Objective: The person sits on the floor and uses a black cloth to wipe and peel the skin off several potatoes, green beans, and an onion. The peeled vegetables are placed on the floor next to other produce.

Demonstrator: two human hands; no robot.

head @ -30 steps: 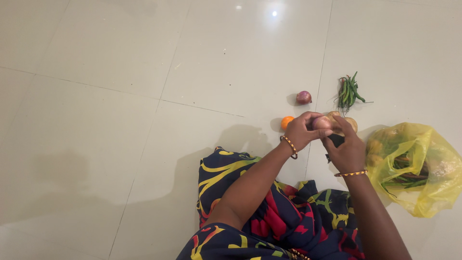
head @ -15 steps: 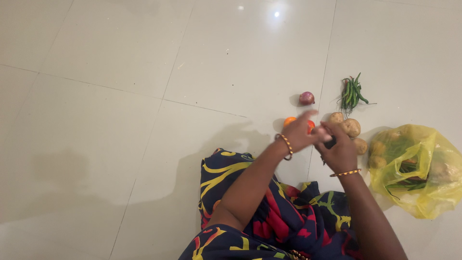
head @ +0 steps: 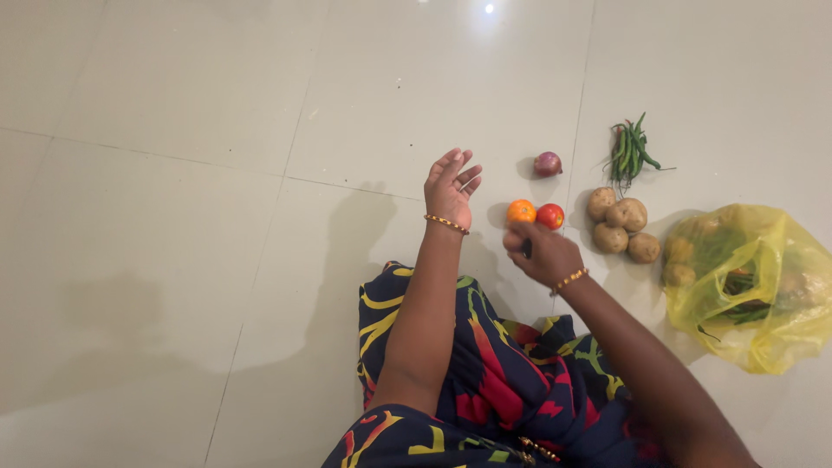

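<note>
1. Looking down through the head camera, we see wide bare floor tile (head: 173, 217) to our left and ahead; grout lines cross it, and a ceiling light glints near the top edge.
2. Our produce crowds the right side: an orange tomato (head: 521, 211) touching a red tomato (head: 550, 216), a red onion (head: 547, 164) beyond them, green chillies (head: 631, 152) further right, and four potatoes (head: 622, 227) clustered just beside the tomatoes.
3. A yellow plastic bag (head: 763, 286) lies near the right frame edge, close to the potatoes; open room on that side is scant.
4. Our patterned dark skirt (head: 485, 381) runs off the bottom edge, as does our right forearm.
5. Bag contents show only dimly through the film: roundish lumps and green stalks, which we cannot identify further.
6. Our right hand (head: 542, 254) sits just below the orange tomato, fingers curled closed around a small pale thing with a dark piece (head: 525, 249) showing between them; what it is we cannot tell.
7. Our left hand (head: 451, 186) is raised off the floor, left of the tomatoes and apart from them, palm forward, fingers spread and holding nothing.
8. Both wrists carry a beaded bangle (head: 446, 224).
</note>
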